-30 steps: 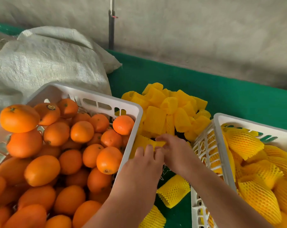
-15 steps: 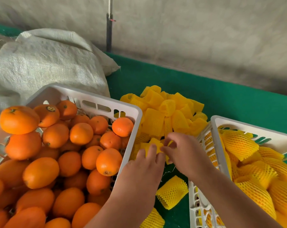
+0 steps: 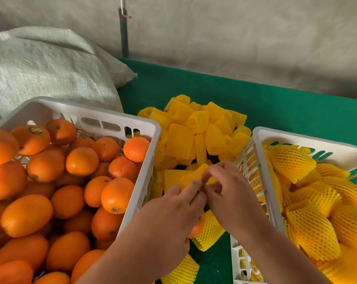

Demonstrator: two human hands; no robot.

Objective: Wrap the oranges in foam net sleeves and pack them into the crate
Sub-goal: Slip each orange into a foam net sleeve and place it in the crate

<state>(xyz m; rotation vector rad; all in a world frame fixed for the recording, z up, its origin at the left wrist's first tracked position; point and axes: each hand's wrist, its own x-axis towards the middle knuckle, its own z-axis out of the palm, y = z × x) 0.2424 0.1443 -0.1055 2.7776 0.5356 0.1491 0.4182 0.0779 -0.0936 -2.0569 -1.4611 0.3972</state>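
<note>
Between the two crates, my left hand (image 3: 171, 212) and my right hand (image 3: 231, 193) meet, and both pinch one flat yellow foam net sleeve (image 3: 194, 175) with their fingertips. Part of an orange (image 3: 197, 226) peeks out under my left palm; whether the hand holds it is hidden. The white crate (image 3: 112, 119) on the left is heaped with bare oranges (image 3: 81, 160). The white crate (image 3: 296, 137) on the right holds several oranges wrapped in sleeves (image 3: 292, 162). A pile of empty sleeves (image 3: 194, 130) lies just beyond my hands.
Loose sleeves (image 3: 211, 234) lie on the green table (image 3: 276, 107) under my wrists. A grey woven sack (image 3: 40, 68) bulges behind the left crate. A dark pole (image 3: 123, 33) stands against the grey wall at the back.
Both hands have lifted the sleeve slightly off the pile and drawn closer together, fingertips now meeting on it. An orange now shows under my left palm.
</note>
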